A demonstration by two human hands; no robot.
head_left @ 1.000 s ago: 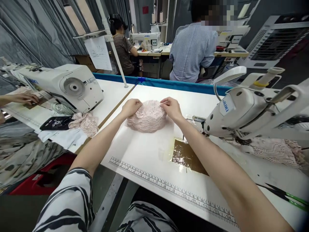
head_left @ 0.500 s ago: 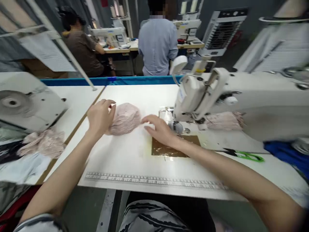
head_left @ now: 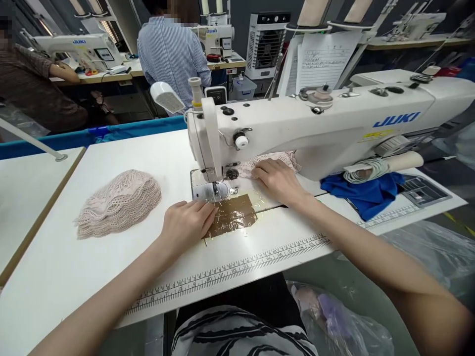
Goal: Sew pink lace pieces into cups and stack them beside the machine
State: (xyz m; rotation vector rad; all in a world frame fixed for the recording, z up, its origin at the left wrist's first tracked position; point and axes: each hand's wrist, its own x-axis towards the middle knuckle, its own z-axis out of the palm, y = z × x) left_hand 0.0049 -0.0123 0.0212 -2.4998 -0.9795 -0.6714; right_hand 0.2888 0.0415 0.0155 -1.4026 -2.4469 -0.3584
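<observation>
My left hand (head_left: 188, 220) rests near the needle area, at the left edge of a brown taped patch (head_left: 237, 217). Its fingers lie loosely extended, with nothing visible in them. Under the arm of the white sewing machine (head_left: 260, 123), my right hand (head_left: 279, 182) has its fingers bent over a pile of pink lace pieces (head_left: 287, 159); the thumb is hidden. A second stack of pink lace pieces (head_left: 120, 202) lies on the table, left of my left hand. The presser foot (head_left: 215, 189) stands just beyond my left fingertips.
A printed ruler (head_left: 222, 274) runs along the table's front edge. Blue cloth (head_left: 365, 195) and a rolled strip (head_left: 371, 170) lie to the right. Clear plastic bags (head_left: 345, 316) are below. Two people sit beyond the blue edging (head_left: 141, 129), one in a striped shirt (head_left: 174, 59).
The view has swung right. My left hand has left the pink lace stack and moved toward the needle area. My right hand has moved right onto the lace pile under the machine arm.
</observation>
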